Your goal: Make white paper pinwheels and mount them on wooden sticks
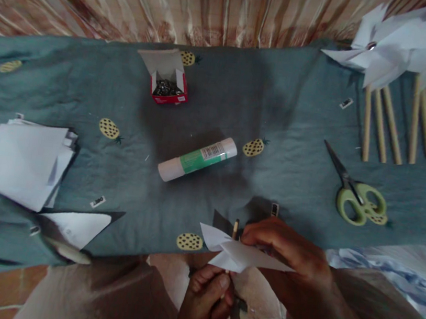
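Observation:
Low in the head view, a white paper pinwheel [239, 255] is held over the table's front edge. The tip of its thin wooden stick [235, 228] shows above the folded blades. My left hand [207, 298] is closed just below the paper, with thumb and fingers pinching the stick. From the right, my right hand [291, 249] curls its fingers against the back of the pinwheel. A paper blade hides part of those fingertips. Beyond both hands lies a glue stick [197, 160] with a green label.
An open red box [169, 87] of small metal pieces stands at the back. Green-handled scissors [358, 196] lie right, below several finished pinwheels [403, 46] on sticks. Stacked paper squares [25, 159] and a cut paper piece [79, 225] sit left. A curtain [218, 7] hangs behind.

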`<state>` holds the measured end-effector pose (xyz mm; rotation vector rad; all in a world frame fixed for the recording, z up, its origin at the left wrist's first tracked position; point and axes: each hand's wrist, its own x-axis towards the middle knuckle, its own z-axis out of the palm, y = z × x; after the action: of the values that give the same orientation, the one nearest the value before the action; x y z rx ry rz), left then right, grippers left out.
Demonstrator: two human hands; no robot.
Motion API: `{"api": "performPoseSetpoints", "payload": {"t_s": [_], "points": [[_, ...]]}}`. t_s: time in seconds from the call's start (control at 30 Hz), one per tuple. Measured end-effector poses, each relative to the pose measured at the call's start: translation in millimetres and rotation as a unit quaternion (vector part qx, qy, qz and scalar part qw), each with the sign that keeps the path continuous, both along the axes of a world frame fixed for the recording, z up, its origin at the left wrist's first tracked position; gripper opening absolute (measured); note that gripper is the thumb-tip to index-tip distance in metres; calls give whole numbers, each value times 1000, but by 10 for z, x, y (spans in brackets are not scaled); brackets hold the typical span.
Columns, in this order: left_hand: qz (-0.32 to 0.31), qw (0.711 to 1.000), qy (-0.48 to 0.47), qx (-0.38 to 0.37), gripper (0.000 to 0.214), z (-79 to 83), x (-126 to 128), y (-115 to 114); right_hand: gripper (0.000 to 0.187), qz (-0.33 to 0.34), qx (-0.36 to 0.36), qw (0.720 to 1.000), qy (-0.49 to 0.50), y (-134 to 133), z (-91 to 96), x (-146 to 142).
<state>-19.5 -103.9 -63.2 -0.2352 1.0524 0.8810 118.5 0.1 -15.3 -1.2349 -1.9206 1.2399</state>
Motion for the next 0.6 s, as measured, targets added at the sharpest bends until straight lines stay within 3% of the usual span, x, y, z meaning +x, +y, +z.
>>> {"api": "performPoseSetpoints", "payload": {"t_s": [0.1, 0.4, 0.6], "points": [[13, 999, 26, -21, 38, 30, 7, 17, 14, 10, -1, 1000, 3, 6, -4, -1], [-7, 998, -5, 56, 40, 21, 14, 62, 18, 12, -3, 1000, 15, -21, -15, 14], [-11, 998, -22, 53, 39, -17, -9, 4, 10, 10, -10, 1000, 10, -11, -15, -2]]}}
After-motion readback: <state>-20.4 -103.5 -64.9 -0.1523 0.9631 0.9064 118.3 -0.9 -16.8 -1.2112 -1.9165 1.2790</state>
